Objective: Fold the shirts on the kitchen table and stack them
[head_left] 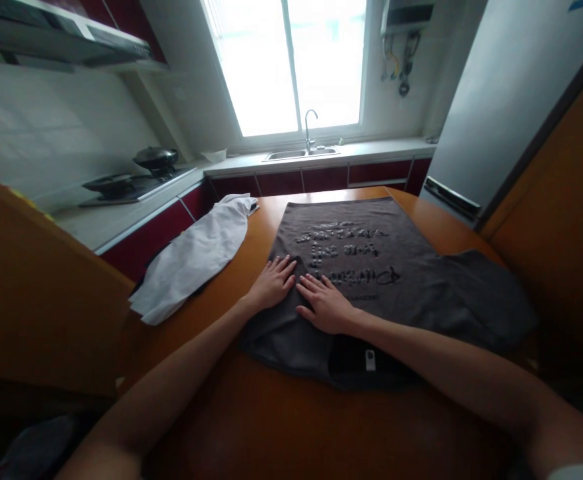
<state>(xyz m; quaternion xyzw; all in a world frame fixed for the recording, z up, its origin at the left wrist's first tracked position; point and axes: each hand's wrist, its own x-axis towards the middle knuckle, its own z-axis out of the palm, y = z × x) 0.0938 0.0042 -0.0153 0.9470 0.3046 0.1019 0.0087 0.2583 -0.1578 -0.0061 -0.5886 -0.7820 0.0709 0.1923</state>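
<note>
Now both hands lie flat on a dark grey cotton T-shirt with pale printed lettering (371, 267), which is spread on the round orange-brown wooden table (271, 420). The left hand (272, 283) rests palm down on the left part of the shirt, near the table's left edge, with the fingers stretched and slightly spread; it grips nothing. The right hand (326, 305) lies just beside it, also palm down with straight, open fingers, pressing on the cloth without clamping it. The two hands are almost touching each other at the fingertips.

The shirt covers the middle and the right part of the table, with its lettering turned toward the far edge. One sleeve reaches toward the right edge, and the collar with a small white label (370, 360) is on the near side, under the right forearm.

A crumpled white cloth garment (196, 257) lies at the far left edge of the table, well apart from the hands. Behind the table, a steel sink with a curved tap (307, 143) stands under the bright window, and a black wok (155, 159) sits on the stove at the left.
</note>
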